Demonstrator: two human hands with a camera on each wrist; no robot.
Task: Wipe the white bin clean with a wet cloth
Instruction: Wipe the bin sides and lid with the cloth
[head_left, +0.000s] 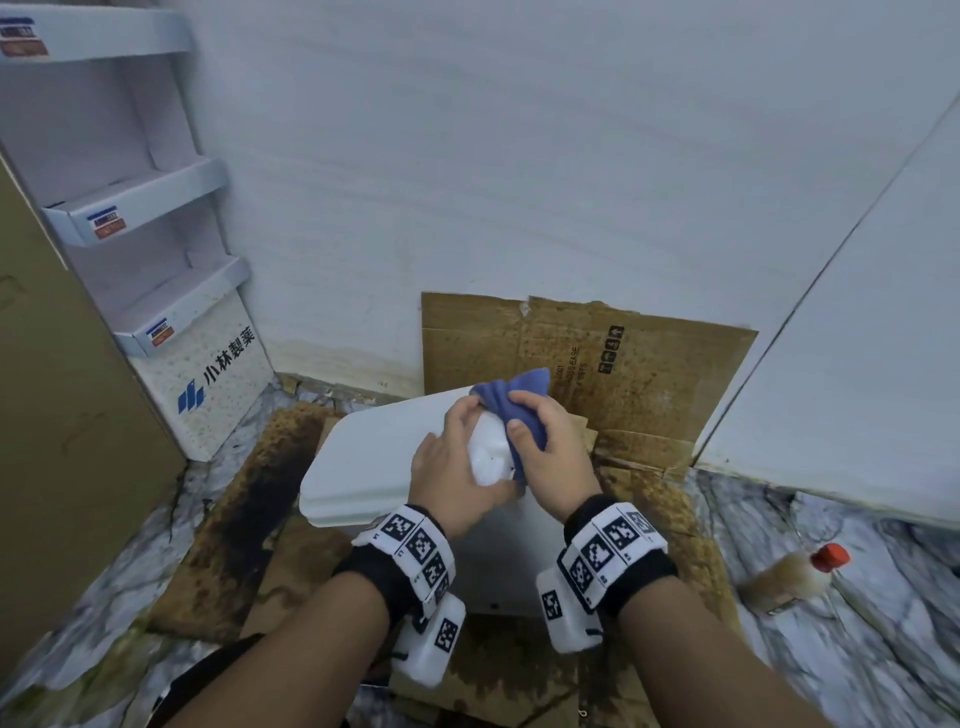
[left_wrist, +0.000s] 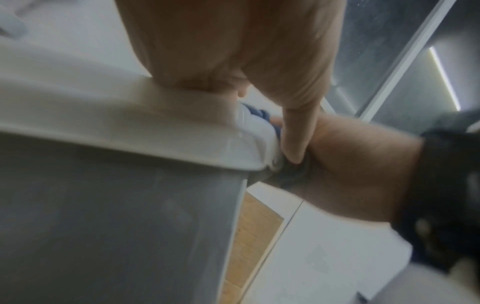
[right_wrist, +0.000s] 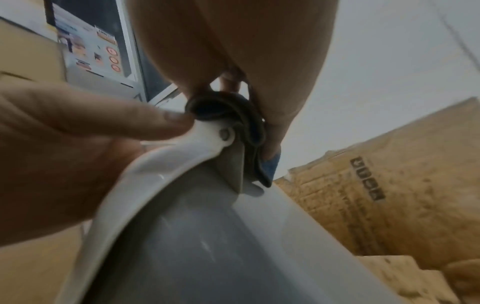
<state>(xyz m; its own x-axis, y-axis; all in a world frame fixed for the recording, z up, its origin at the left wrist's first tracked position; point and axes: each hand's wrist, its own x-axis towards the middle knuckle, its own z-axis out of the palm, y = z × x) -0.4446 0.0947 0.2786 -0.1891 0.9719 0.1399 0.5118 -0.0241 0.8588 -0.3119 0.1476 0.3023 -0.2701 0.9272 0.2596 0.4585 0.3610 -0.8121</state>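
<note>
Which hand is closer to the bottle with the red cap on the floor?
Right. The right hand, gripping the blue cloth at the bin's corner, is on the bottle's side; the left hand holds the bin farther away.

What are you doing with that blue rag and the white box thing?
A person is cleaning a white bin that stands on stained cardboard. The right hand grips a blue cloth and rubs it on the bin's right end. The left hand holds that same end.
</note>
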